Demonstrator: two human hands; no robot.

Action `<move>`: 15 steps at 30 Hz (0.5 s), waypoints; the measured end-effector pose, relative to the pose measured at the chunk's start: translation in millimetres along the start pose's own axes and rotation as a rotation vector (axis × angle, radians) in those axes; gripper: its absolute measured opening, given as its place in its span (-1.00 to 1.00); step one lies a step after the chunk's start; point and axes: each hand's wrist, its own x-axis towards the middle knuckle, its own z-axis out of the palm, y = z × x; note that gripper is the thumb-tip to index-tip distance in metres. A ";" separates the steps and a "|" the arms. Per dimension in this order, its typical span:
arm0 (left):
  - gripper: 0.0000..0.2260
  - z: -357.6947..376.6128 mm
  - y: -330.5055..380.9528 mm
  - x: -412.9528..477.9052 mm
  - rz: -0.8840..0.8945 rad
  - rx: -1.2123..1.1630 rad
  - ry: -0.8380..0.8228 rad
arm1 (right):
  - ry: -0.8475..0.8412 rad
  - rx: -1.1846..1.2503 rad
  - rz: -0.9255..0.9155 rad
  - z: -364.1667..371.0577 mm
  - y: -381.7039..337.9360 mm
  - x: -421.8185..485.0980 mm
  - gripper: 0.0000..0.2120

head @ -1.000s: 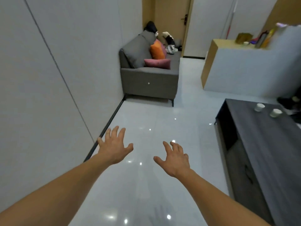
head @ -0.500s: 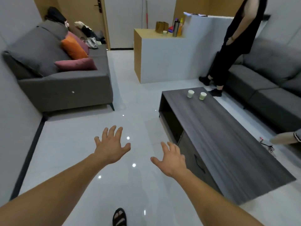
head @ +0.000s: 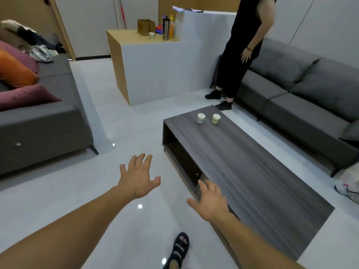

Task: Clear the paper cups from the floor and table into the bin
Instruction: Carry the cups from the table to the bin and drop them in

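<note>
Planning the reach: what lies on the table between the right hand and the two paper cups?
Head view: only bare tabletop runs from the right hand to the paper cups; nothing stands between.

The one wide-angle camera sits on the person's head and looks forward and down, so the left hand (head: 138, 177) and right hand (head: 210, 200) reach in from the bottom edge, near the lens, with a black-sandalled foot (head: 179, 247) on the glossy white tiled floor (head: 77, 191) right beneath. It faces along the long dark grey wood-grain coffee table (head: 252, 171) toward the far white counter with a tan wooden side (head: 161, 68).
</note>
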 end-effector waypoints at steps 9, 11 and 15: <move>-0.22 -25.4 0.4 174.0 -0.013 0.050 0.002 | -0.017 0.040 -0.064 -59.9 -19.7 183.8 -0.17; -0.22 -30.1 3.7 210.1 -0.019 0.033 0.022 | -0.008 0.035 -0.083 -74.7 -22.0 220.2 -0.18; -0.22 -27.7 10.7 271.3 0.009 0.041 -0.009 | -0.019 0.047 -0.057 -98.6 -24.7 281.8 -0.18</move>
